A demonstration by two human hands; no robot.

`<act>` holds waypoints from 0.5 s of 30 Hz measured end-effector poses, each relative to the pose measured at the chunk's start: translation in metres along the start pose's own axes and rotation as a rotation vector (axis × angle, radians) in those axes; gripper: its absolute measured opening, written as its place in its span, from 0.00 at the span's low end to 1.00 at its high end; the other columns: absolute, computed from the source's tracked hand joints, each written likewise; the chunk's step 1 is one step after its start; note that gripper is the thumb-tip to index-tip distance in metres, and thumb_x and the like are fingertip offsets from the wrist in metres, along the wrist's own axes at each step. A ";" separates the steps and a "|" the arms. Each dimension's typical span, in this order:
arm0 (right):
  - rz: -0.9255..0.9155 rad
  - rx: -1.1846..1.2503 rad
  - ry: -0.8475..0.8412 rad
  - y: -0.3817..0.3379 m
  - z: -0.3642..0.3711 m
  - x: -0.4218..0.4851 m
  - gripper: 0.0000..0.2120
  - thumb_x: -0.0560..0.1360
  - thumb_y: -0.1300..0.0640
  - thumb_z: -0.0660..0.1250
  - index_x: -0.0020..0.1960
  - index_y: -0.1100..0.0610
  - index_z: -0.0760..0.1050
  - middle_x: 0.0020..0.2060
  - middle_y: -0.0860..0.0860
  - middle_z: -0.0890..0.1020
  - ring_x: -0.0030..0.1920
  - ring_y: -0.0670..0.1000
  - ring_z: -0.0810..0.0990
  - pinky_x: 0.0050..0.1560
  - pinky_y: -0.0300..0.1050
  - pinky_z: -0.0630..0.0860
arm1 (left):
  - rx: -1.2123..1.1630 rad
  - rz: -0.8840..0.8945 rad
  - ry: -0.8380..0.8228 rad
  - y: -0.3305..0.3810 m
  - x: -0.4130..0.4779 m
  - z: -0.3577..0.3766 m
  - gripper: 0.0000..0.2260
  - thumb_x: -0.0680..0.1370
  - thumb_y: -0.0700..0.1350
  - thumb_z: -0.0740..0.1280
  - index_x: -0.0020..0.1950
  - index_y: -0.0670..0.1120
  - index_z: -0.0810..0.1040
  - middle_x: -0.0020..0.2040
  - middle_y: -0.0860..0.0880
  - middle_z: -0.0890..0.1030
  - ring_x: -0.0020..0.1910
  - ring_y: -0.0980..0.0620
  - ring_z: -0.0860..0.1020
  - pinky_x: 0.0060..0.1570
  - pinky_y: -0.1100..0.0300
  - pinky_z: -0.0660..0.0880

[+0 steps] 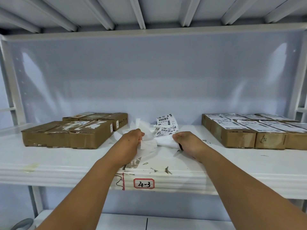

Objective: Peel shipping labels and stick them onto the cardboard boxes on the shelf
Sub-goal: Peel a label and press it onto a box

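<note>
- shelf [49, 160] — white metal, front edge scuffed with torn paper scraps; everything for the task sits on this level.
- right stack of boxes [239, 138] — tops covered with printed labels; judged done.
- left stack of boxes [66, 136] — brown tops with only torn white remnants and no whole label on top; judged the ones left to do.
- left hand [132, 138] — fingers curled round a crumpled wad of backing paper [149, 142], mid-shelf between the two stacks.
- right hand [187, 140] — thumb and fingers pinching the other end of the same white paper; hands close but not touching, joined by the sheet.
- labels [166, 121] — short barcoded strip curling up just behind the hands, apparently attached to that paper.
- shelf tag [143, 183] — reads "4-3".
- step in hand, as i read it: peeling — working a label off its backing.
- next move calls for: freeing one label uncreased, then carrying it left and pressing it flat on a bare box top.
</note>
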State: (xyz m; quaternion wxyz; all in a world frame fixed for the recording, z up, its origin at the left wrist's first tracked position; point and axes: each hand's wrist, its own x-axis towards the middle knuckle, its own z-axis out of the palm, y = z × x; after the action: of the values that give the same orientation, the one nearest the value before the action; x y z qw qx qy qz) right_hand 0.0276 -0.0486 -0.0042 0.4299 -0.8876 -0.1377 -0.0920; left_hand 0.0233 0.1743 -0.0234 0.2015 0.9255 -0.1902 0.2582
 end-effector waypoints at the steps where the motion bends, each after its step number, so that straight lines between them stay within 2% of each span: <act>1: 0.002 0.013 -0.004 0.000 0.000 0.000 0.13 0.82 0.54 0.56 0.43 0.59 0.73 0.34 0.48 0.72 0.37 0.48 0.69 0.38 0.41 0.64 | -0.004 -0.010 0.006 0.001 0.000 0.000 0.09 0.77 0.31 0.54 0.46 0.44 0.66 0.67 0.46 0.72 0.62 0.53 0.71 0.56 0.61 0.69; 3: 0.007 0.045 -0.004 0.001 0.001 0.002 0.12 0.82 0.54 0.56 0.46 0.58 0.75 0.36 0.48 0.74 0.40 0.49 0.71 0.40 0.41 0.66 | -0.024 -0.036 0.033 0.003 0.000 -0.001 0.09 0.78 0.32 0.54 0.43 0.45 0.66 0.67 0.47 0.73 0.64 0.52 0.71 0.56 0.60 0.69; 6: 0.022 0.082 0.010 0.001 0.001 0.001 0.12 0.82 0.54 0.56 0.48 0.58 0.76 0.35 0.46 0.75 0.39 0.47 0.72 0.41 0.40 0.67 | -0.096 -0.098 0.082 0.006 -0.001 -0.004 0.12 0.80 0.34 0.55 0.40 0.47 0.66 0.66 0.50 0.74 0.59 0.56 0.71 0.50 0.63 0.66; 10: 0.027 0.103 0.012 0.003 0.001 0.001 0.14 0.82 0.54 0.56 0.40 0.57 0.73 0.31 0.47 0.72 0.35 0.48 0.70 0.38 0.40 0.65 | -0.232 -0.242 0.222 -0.003 -0.007 -0.015 0.10 0.81 0.36 0.54 0.41 0.46 0.66 0.64 0.50 0.76 0.54 0.53 0.72 0.43 0.61 0.67; 13: 0.041 0.157 -0.004 0.001 -0.001 0.000 0.16 0.81 0.53 0.58 0.37 0.56 0.73 0.29 0.46 0.73 0.32 0.46 0.70 0.37 0.41 0.66 | -0.241 -0.293 0.284 -0.002 -0.009 -0.019 0.05 0.81 0.37 0.56 0.51 0.44 0.70 0.59 0.48 0.78 0.51 0.50 0.74 0.46 0.61 0.66; 15: 0.061 0.236 -0.028 -0.001 -0.002 -0.002 0.15 0.80 0.52 0.60 0.35 0.53 0.73 0.28 0.45 0.76 0.32 0.46 0.73 0.37 0.40 0.67 | -0.199 -0.267 0.239 0.002 -0.008 -0.018 0.12 0.78 0.33 0.56 0.57 0.44 0.71 0.56 0.48 0.75 0.49 0.49 0.72 0.44 0.62 0.65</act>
State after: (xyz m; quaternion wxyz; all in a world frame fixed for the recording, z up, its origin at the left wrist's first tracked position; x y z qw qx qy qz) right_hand 0.0256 -0.0498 -0.0030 0.5320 -0.8358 -0.1267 -0.0494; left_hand 0.0089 0.1832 -0.0135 0.3455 0.8808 -0.0650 0.3172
